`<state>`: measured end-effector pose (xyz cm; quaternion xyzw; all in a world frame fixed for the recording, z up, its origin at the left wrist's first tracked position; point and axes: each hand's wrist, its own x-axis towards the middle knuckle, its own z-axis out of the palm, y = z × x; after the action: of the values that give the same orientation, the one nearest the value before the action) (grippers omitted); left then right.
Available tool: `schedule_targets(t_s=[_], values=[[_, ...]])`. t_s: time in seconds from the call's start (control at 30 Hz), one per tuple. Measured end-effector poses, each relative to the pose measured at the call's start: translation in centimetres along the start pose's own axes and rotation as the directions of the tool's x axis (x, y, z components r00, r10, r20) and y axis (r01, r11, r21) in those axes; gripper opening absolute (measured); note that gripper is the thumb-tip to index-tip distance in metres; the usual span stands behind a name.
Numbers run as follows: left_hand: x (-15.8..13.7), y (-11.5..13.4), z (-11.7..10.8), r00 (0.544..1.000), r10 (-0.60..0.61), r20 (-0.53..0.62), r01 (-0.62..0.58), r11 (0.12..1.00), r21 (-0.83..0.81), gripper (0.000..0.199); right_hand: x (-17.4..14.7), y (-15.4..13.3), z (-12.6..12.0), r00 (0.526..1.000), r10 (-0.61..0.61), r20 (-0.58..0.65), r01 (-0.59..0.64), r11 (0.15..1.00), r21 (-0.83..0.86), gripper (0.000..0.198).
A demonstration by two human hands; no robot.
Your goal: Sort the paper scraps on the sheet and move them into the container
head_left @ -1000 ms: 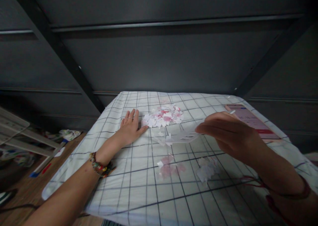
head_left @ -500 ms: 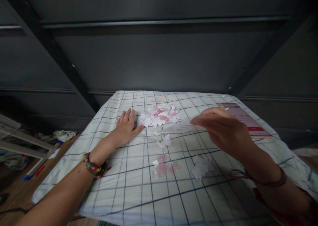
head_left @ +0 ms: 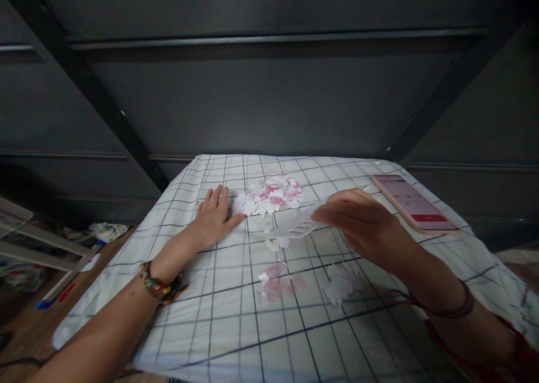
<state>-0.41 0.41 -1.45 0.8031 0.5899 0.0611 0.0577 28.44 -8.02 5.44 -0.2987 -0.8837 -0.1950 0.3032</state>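
My left hand point(head_left: 214, 217) lies flat on the checked cloth, fingers spread, its thumb close to the left edge of a heap of torn white and pink paper scraps point(head_left: 272, 196). In my right hand point(head_left: 365, 220) is a thin, pale, see-through slotted piece point(head_left: 301, 224), pinched at its right end. It slants down to the left, over a few loose white scraps point(head_left: 278, 242) in front of the heap. Its exact kind is unclear. Nearer to me lie pinkish scraps point(head_left: 280, 285) and a small clump of white scraps point(head_left: 343, 282).
A phone in a pink case point(head_left: 415, 203) lies at the table's right, its screen lit. The white checked tablecloth point(head_left: 202, 327) reaches a dark panelled wall point(head_left: 269, 102) at the back. On the floor at left stands a pale wooden frame point(head_left: 46, 237).
My right hand has moved a little left and towards me, bringing the slotted piece lower over the loose scraps. More of the phone shows. My left hand stays in place.
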Motion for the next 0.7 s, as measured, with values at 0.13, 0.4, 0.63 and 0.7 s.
schedule_targets(t_s=[0.13,0.4,0.63,0.7], values=[[0.0,0.1,0.0,1.0,-0.017,-0.001,0.017,1.0,0.012,0.086,-0.3,0.7,-0.2,0.998,0.05,0.046,-0.052,0.998,0.038,0.031],[0.0,-0.2,0.2,1.0,0.0,0.007,-0.001,1.0,0.018,0.087,-0.4,0.5,1.1,0.996,0.072,-0.06,-0.07,0.997,0.046,0.03],[0.0,0.2,-0.1,0.999,-0.012,0.038,0.011,1.0,0.027,0.087,-1.1,1.8,0.1,0.994,0.108,0.005,-0.108,0.992,0.071,0.032],[0.0,0.3,-0.1,0.999,-0.018,0.04,0.017,0.999,0.028,0.086,-1.2,1.9,0.1,0.992,0.117,-0.039,-0.114,0.991,0.071,0.033]])
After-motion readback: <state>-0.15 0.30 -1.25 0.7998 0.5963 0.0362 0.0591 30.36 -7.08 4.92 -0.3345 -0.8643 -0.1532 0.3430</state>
